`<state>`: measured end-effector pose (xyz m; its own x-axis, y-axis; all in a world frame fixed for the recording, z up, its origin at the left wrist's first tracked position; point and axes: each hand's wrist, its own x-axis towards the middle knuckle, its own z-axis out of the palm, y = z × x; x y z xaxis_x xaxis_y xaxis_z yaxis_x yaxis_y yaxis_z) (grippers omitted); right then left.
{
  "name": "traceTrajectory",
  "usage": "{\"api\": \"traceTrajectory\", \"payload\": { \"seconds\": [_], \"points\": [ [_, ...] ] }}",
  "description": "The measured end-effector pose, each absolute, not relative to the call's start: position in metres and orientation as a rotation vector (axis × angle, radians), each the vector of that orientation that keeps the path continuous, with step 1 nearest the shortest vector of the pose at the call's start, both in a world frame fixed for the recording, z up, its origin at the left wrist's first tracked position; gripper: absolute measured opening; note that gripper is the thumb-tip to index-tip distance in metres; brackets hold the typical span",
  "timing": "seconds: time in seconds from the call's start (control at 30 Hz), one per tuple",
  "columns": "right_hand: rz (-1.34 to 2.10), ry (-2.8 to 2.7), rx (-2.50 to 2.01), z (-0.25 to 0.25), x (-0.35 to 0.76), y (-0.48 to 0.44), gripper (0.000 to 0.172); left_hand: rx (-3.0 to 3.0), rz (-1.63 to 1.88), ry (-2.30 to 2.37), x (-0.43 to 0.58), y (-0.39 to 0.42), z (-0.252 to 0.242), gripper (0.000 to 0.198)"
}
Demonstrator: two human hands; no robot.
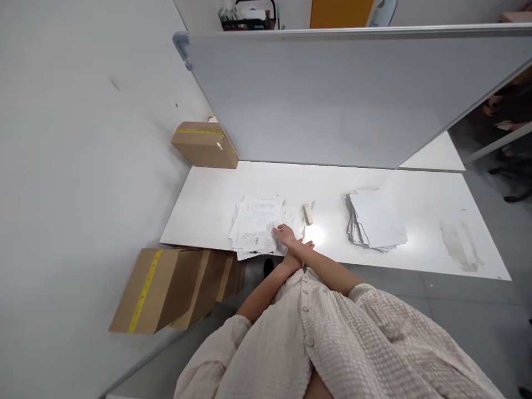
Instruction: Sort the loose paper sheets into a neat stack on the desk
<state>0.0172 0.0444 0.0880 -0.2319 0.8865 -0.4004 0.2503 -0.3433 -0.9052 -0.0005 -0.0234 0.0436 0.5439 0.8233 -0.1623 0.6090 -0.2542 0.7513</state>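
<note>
My forearms cross in front of my body. My right hand reaches over to the left, its fingers loosely apart at the right edge of a stack of printed sheets; nothing shows gripped in it. Beneath the right wrist lies my left hand, partly covered, with its visible fingers stretched out to the right near the table's front edge. Just beyond the hands rests a small beige oblong item, whose kind I cannot make out. Farther right is a thicker, uneven pile of white paper.
A large whiteboard stands along the back of the white table. One taped cardboard box sits at the table's left back corner. More cardboard boxes stand on the left below the table. A grey smear marks the right end.
</note>
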Motion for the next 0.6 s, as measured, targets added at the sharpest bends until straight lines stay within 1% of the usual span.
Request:
{"api": "traceTrajectory", "payload": {
  "seconds": [0.1,0.17,0.2,0.3,0.37,0.43,0.47,0.53,0.6],
  "points": [
    [1.507,-1.445,-1.729,0.091,0.074,0.048,0.029,1.965,0.278,1.250,0.002,-0.022,0.042,0.056],
    [1.324,-1.457,-1.865,0.099,0.132,0.055,0.023,2.000,0.228,1.271,0.005,-0.021,0.045,0.061],
    [1.200,-1.445,-1.943,0.104,0.165,0.058,0.023,2.036,0.205,1.266,0.007,-0.020,0.048,0.062],
    [0.849,-1.373,-2.159,0.111,0.255,0.067,0.032,2.146,0.168,1.261,0.014,-0.017,0.057,0.060],
    [0.669,-1.408,-2.279,0.107,0.297,0.069,0.045,2.184,0.188,1.257,0.019,-0.015,0.060,0.058],
    [0.567,-1.532,-2.400,0.096,0.318,0.069,0.059,2.193,0.213,1.245,0.024,-0.014,0.060,0.056],
    [0.537,-1.597,-2.450,0.090,0.323,0.069,0.063,2.190,0.224,1.239,0.025,-0.014,0.059,0.055],
    [0.509,-1.654,-2.504,0.078,0.324,0.067,0.062,2.178,0.239,1.243,0.026,-0.014,0.056,0.053],
    [0.465,-1.655,-2.504,0.069,0.320,0.064,0.056,2.177,0.241,1.254,0.026,-0.016,0.052,0.052]
  ]
}}
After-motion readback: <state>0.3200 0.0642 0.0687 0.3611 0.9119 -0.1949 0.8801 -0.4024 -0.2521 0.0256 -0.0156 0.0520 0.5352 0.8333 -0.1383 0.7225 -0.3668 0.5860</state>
